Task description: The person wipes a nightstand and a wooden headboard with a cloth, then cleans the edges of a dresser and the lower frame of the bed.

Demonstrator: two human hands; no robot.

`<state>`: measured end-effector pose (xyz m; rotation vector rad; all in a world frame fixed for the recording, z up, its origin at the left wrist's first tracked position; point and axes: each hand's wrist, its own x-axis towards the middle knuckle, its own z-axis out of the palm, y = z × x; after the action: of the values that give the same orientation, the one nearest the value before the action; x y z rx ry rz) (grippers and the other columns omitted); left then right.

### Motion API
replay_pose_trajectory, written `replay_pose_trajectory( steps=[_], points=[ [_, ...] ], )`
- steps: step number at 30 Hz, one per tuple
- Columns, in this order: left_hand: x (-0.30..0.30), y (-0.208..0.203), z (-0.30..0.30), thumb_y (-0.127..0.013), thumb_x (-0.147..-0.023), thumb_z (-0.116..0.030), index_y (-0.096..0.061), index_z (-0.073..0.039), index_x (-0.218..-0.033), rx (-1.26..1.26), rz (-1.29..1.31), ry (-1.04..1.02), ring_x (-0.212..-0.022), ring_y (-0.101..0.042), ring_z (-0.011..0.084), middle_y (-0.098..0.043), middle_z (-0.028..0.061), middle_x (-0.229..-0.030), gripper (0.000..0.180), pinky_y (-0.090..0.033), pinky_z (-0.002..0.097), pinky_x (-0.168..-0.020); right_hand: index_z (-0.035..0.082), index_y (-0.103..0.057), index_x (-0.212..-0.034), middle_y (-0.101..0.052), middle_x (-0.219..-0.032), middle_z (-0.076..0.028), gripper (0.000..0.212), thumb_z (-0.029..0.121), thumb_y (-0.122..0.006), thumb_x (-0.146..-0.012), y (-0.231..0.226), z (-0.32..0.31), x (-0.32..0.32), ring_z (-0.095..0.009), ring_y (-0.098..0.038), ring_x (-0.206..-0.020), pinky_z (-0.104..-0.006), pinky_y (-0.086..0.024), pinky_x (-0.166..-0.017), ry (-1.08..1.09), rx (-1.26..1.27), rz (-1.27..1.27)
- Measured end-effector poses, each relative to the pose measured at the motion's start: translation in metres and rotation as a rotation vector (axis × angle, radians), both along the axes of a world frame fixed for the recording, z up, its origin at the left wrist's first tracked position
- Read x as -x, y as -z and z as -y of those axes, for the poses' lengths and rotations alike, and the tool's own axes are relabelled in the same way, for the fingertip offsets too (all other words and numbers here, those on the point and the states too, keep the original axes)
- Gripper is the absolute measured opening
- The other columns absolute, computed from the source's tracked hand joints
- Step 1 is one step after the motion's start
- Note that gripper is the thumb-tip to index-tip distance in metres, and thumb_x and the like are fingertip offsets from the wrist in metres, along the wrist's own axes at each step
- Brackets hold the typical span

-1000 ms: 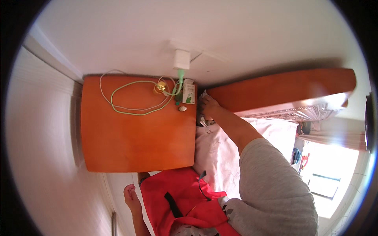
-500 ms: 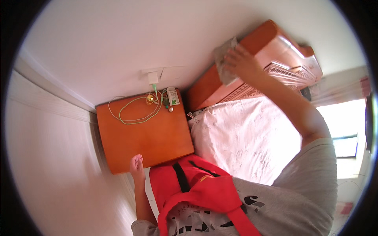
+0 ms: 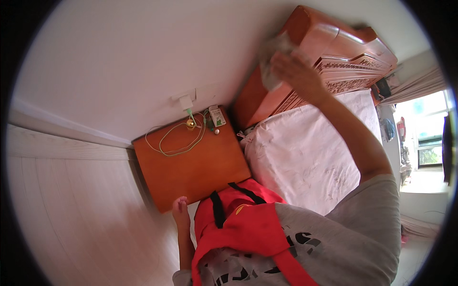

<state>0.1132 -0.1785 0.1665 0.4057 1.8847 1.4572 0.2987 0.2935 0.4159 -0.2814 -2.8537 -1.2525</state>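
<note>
My right hand (image 3: 298, 74) reaches up to the wooden headboard (image 3: 252, 106), holding a grey cloth (image 3: 271, 78) against its end beside the wall. The stretched fingers lie over the cloth, slightly blurred, and its far part is smeared by motion. Low at the front, my left hand (image 3: 181, 209) hangs by the near left corner of the orange-brown bedside table (image 3: 195, 167). Its fingers are loosely curled in, and nothing shows in them. I wear a red apron (image 3: 257, 224) with black straps over a grey shirt.
On the table's back part lie a looped pale-green cable (image 3: 164, 151), a small white box (image 3: 217, 116) and a round white-topped item (image 3: 216, 132). A white charger (image 3: 185, 101) sits in the wall socket. A bed with a pinkish-white sheet (image 3: 305, 152) adjoins the headboard.
My view has swung, so table and bed sit further right and more of the window shows. My right hand and the cloth stay at the headboard, the cloth slightly higher in the picture.
</note>
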Motion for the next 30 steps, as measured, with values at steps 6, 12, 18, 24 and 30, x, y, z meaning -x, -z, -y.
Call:
replay_pose_trajectory(
  steps=[6, 12, 18, 24, 30],
  points=[
    [-0.007, 0.013, 0.039, -0.044, -0.089, -0.007, -0.052, -0.001, -0.1, 0.175, 0.063, 0.007, -0.088, -0.055, 0.0153, -0.055, 0.0075, -0.096, 0.015, -0.043, 0.0274, -0.081, 0.009, -0.054, -0.115, -0.045, -0.129, -0.005, 0.037, 0.022, -0.046, -0.081, 0.143, 0.015, 0.022, -0.021, -0.035, -0.124, -0.0379, -0.018, -0.106, 0.124, -0.015, 0.495],
    [-0.025, 0.007, 0.049, -0.043, -0.09, -0.009, -0.051, -0.002, -0.103, 0.356, 0.145, -0.18, -0.088, -0.055, 0.0162, -0.055, 0.0064, -0.099, 0.017, -0.044, 0.0288, -0.079, 0.009, -0.052, -0.12, -0.044, -0.13, -0.006, 0.039, 0.023, -0.043, -0.084, 0.3, 0.021, 0.03, -0.024, -0.033, -0.125, -0.0435, -0.014, -0.105, 0.22, 0.081, 0.77],
    [-0.058, 0.022, 0.062, -0.047, -0.09, -0.021, -0.052, -0.007, -0.105, 0.447, 0.2, -0.139, -0.09, -0.056, 0.0152, -0.057, 0.0034, -0.101, 0.021, -0.042, 0.0285, -0.076, 0.007, -0.047, -0.125, -0.041, -0.133, -0.006, 0.043, 0.024, -0.041, -0.085, 0.412, 0.025, 0.026, -0.025, -0.029, -0.128, -0.045, -0.014, -0.105, 0.158, 0.115, 0.863],
    [-0.075, 0.022, 0.053, -0.045, -0.088, -0.011, -0.05, -0.003, -0.108, 0.487, 0.273, -0.192, -0.091, -0.056, 0.0174, -0.057, 0.0072, -0.102, 0.022, -0.042, 0.0284, -0.078, 0.011, -0.055, -0.118, -0.049, -0.126, -0.007, 0.04, 0.028, -0.047, -0.082, 0.458, 0.028, 0.043, -0.025, -0.037, -0.121, -0.0444, -0.02, -0.1, 0.247, 0.087, 1.051],
    [-0.071, 0.012, 0.034, -0.044, -0.09, -0.012, -0.05, -0.003, -0.109, 0.449, 0.245, -0.145, -0.091, -0.055, 0.0171, -0.056, 0.007, -0.102, 0.022, -0.042, 0.0282, -0.077, 0.009, -0.06, -0.112, -0.051, -0.123, -0.007, 0.038, 0.026, -0.051, -0.079, 0.416, 0.029, 0.031, -0.024, -0.042, -0.116, -0.0415, -0.023, -0.1, 0.157, 0.458, 1.144]
  ],
)
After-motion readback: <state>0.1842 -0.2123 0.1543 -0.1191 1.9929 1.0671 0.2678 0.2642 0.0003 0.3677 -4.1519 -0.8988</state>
